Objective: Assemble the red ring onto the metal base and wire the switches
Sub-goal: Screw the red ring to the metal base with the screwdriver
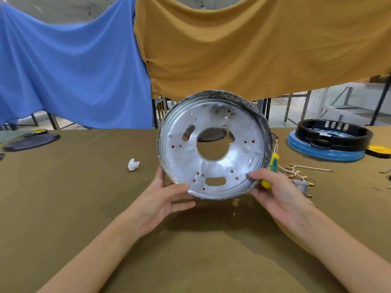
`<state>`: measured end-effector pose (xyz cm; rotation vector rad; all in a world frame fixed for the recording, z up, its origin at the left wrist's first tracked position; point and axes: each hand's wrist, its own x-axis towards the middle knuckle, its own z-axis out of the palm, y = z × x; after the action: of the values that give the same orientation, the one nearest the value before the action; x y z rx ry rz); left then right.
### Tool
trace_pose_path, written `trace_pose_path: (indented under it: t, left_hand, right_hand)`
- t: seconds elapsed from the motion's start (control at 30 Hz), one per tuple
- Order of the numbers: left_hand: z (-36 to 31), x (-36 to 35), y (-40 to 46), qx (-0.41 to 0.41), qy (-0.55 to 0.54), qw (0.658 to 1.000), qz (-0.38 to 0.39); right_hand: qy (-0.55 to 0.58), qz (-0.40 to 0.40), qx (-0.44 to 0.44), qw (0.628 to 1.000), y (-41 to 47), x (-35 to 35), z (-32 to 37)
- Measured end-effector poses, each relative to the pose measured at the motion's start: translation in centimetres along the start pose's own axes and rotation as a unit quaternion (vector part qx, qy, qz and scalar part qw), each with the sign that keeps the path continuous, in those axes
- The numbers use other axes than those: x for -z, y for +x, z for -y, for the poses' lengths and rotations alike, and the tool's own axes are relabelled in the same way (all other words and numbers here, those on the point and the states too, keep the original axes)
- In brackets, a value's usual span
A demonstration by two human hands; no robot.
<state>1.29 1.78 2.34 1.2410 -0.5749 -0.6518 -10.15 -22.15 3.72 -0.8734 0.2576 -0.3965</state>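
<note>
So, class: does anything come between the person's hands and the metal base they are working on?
Nothing visible does. The left hand and the right hand both grip the lower rim of the metal base directly, holding it tilted up off the table.

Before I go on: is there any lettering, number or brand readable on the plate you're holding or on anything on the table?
None can be read.
Metal base, held up by the left hand and right hand: only holes and screws, no lettering.
Screwdriver handle: no print legible.
</note>
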Motion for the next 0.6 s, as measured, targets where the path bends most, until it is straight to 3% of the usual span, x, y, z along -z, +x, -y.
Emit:
trace_pose_path:
  t: [0.37, 0.6]
  left_hand:
    - [0.3, -0.2, 0.3, -0.061, -0.007, 0.998, -0.007]
    - [-0.2, 0.1, 0.4, -0.06, -0.01, 0.996, -0.07]
  right_hand:
    - [-0.009, 0.001, 0.022, 1.0, -0.4, -0.1, -0.4]
    - [-0.036, 0.043, 0.046, 0.997, -1.0, -1.2, 0.4]
